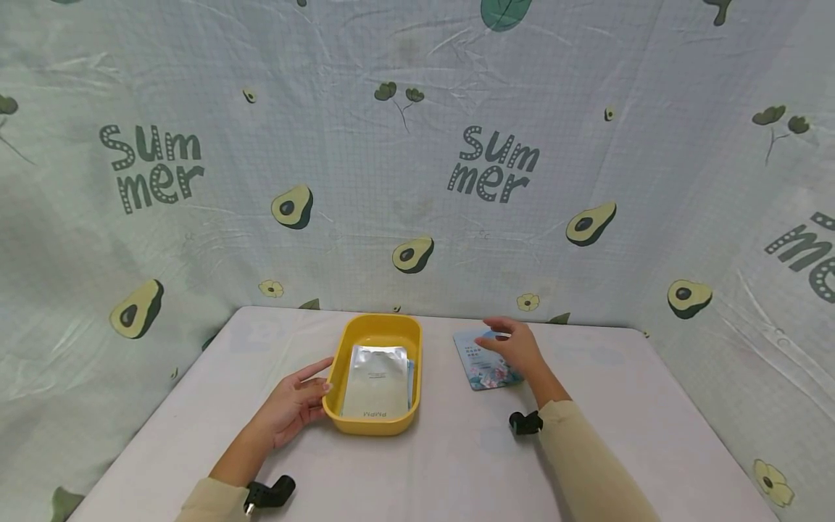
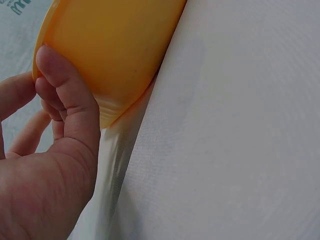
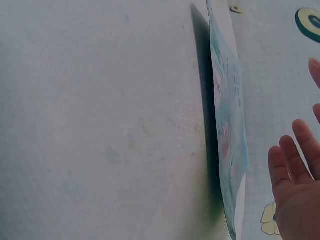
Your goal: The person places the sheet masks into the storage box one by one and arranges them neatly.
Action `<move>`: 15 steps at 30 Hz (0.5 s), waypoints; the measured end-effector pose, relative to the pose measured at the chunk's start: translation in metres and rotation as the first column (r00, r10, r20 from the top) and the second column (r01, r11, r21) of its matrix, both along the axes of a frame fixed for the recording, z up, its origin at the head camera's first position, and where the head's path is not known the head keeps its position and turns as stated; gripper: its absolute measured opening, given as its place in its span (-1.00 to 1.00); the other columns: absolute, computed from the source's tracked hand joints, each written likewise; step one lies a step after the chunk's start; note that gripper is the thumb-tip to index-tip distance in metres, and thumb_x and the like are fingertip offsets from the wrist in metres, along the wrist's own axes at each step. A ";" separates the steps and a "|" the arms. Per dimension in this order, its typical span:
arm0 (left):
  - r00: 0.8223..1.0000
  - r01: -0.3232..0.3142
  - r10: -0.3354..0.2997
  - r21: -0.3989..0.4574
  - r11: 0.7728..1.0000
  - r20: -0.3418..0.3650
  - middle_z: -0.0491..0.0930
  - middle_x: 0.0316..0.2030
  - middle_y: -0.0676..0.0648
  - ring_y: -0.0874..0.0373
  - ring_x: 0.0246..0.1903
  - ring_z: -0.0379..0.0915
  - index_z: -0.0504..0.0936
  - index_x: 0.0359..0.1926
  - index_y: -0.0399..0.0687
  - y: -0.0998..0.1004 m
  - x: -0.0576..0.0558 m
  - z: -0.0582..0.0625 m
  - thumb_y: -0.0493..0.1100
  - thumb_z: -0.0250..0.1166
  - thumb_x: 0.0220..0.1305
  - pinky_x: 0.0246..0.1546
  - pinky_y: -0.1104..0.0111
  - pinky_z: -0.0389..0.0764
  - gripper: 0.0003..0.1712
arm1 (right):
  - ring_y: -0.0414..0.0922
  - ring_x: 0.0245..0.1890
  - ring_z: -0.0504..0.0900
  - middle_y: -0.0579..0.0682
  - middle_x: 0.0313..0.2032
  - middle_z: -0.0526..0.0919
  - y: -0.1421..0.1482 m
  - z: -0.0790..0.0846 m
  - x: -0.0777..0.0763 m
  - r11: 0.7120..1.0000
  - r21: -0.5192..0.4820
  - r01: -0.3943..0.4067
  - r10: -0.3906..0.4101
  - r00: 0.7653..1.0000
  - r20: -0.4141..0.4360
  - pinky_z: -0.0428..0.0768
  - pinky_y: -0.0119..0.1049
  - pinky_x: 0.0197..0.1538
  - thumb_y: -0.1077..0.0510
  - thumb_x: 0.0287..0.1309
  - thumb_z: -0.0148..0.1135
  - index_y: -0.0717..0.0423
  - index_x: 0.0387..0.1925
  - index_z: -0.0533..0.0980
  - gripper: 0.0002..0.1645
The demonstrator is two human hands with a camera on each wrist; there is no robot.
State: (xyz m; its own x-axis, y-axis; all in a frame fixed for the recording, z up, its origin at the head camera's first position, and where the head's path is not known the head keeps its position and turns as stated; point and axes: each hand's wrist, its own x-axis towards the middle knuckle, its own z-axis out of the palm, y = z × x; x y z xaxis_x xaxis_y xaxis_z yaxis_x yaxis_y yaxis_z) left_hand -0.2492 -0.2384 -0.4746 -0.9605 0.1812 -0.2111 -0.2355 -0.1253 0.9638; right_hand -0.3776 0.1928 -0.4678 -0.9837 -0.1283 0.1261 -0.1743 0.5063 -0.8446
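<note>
A yellow plastic basin (image 1: 372, 429) stands left of centre on the table. My left hand (image 1: 296, 402) holds its left rim; in the left wrist view, fingers (image 2: 72, 97) lie against the outer wall and another digit meets the rim. Inside the basin, a silver-topped beige face mask packet (image 1: 376, 388) lies over a blue packet (image 1: 410, 384), mostly hidden. To the right, a light-blue floral face mask packet (image 1: 479, 366) lies flat. My right hand (image 1: 518, 348) hovers over that packet with fingers spread, holding nothing; the right wrist view shows it apart from the packet (image 3: 230, 115).
A white cloth covers the table (image 1: 450, 464). Behind and beside it hangs a pale curtain (image 1: 346, 145) printed with avocados and lettering. Black wrist cameras (image 1: 270, 493) sit on both wrists.
</note>
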 end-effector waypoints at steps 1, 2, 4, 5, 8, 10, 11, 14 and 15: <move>1.000 0.002 -0.002 -0.004 1.000 -0.002 0.61 -0.01 -0.05 0.14 -0.22 0.66 0.09 0.62 0.02 0.000 0.000 0.000 -0.18 0.25 0.47 -0.12 0.38 0.74 -0.18 | 0.15 0.36 0.48 0.19 0.33 0.53 0.001 0.000 -0.002 1.000 0.004 0.002 -0.002 1.000 0.006 0.50 0.04 0.39 0.00 0.18 0.50 0.11 0.31 0.52 -0.29; 1.000 -0.002 0.002 -0.005 1.000 -0.002 0.62 -0.01 -0.06 0.14 -0.22 0.66 0.10 0.62 0.02 0.000 0.000 0.000 -0.18 0.25 0.46 -0.13 0.37 0.74 -0.18 | 0.14 0.36 0.47 0.17 0.34 0.52 0.001 0.000 -0.003 1.000 0.008 0.006 -0.006 1.000 0.015 0.49 0.05 0.40 -0.01 0.17 0.50 0.11 0.32 0.51 -0.28; 1.000 -0.003 0.003 -0.009 1.000 -0.003 0.62 -0.01 -0.06 0.14 -0.23 0.65 0.10 0.62 0.02 0.001 -0.001 -0.001 -0.19 0.25 0.46 -0.13 0.37 0.74 -0.18 | 0.16 0.37 0.47 0.16 0.35 0.51 0.003 0.000 -0.006 1.000 0.017 0.013 -0.014 0.999 0.031 0.48 0.06 0.40 -0.03 0.17 0.50 0.10 0.34 0.50 -0.26; 1.000 -0.001 0.001 -0.012 1.000 -0.004 0.62 -0.01 -0.06 0.14 -0.24 0.65 0.09 0.62 0.02 0.000 -0.001 -0.001 -0.19 0.25 0.46 -0.13 0.37 0.74 -0.18 | 0.16 0.37 0.47 0.16 0.35 0.51 0.004 -0.001 -0.008 1.000 0.020 0.016 -0.017 0.999 0.035 0.48 0.06 0.40 -0.04 0.17 0.50 0.09 0.34 0.50 -0.25; 1.000 -0.003 0.003 -0.009 1.000 0.000 0.63 -0.03 -0.06 0.15 -0.25 0.65 0.10 0.62 0.01 0.000 -0.001 -0.001 -0.20 0.25 0.46 -0.17 0.39 0.74 -0.17 | 0.19 0.37 0.46 0.19 0.35 0.50 0.006 -0.003 -0.011 1.000 0.028 0.013 -0.014 0.999 0.044 0.48 0.09 0.40 -0.04 0.18 0.49 0.12 0.35 0.48 -0.24; 1.000 0.001 -0.001 -0.005 1.000 0.000 0.63 -0.03 -0.05 0.15 -0.25 0.65 0.10 0.62 0.00 0.000 -0.001 -0.001 -0.20 0.25 0.46 -0.18 0.40 0.73 -0.17 | 0.20 0.37 0.46 0.20 0.36 0.50 0.006 -0.005 -0.013 0.999 0.031 0.013 -0.014 0.999 0.047 0.47 0.10 0.40 -0.03 0.18 0.49 0.15 0.36 0.47 -0.23; 1.000 0.007 -0.007 -0.003 1.000 -0.001 0.63 -0.03 -0.05 0.16 -0.24 0.64 0.08 0.62 0.00 0.000 -0.001 -0.001 -0.19 0.25 0.46 -0.19 0.40 0.73 -0.17 | 0.20 0.38 0.45 0.21 0.36 0.49 0.007 -0.006 -0.014 0.999 0.034 0.012 -0.013 0.999 0.046 0.46 0.10 0.41 -0.03 0.19 0.48 0.16 0.36 0.47 -0.22; 1.000 0.010 -0.010 0.001 1.000 0.001 0.63 -0.03 -0.04 0.16 -0.24 0.64 0.08 0.62 0.00 0.000 -0.001 -0.001 -0.19 0.25 0.46 -0.19 0.41 0.72 -0.17 | 0.21 0.38 0.45 0.20 0.37 0.49 0.008 -0.008 -0.015 0.999 0.046 0.023 -0.026 0.998 0.061 0.45 0.11 0.41 -0.02 0.19 0.48 0.15 0.37 0.46 -0.22; 1.000 0.012 -0.012 0.001 1.000 0.000 0.64 -0.03 -0.04 0.17 -0.25 0.64 0.08 0.62 0.00 0.000 -0.001 -0.001 -0.20 0.25 0.46 -0.19 0.41 0.72 -0.17 | 0.21 0.38 0.45 0.20 0.37 0.49 0.008 -0.009 -0.016 0.998 0.052 0.027 -0.031 0.997 0.066 0.45 0.11 0.42 -0.02 0.20 0.47 0.15 0.38 0.46 -0.23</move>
State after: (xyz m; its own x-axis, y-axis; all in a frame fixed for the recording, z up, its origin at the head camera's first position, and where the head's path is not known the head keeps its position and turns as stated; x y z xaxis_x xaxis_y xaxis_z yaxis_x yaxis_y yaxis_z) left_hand -0.2501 -0.2389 -0.4758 -0.9582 0.1926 -0.2114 -0.2373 -0.1234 0.9636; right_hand -0.3934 0.2005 -0.4769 -0.9931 -0.1041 0.0538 -0.1028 0.5531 -0.8267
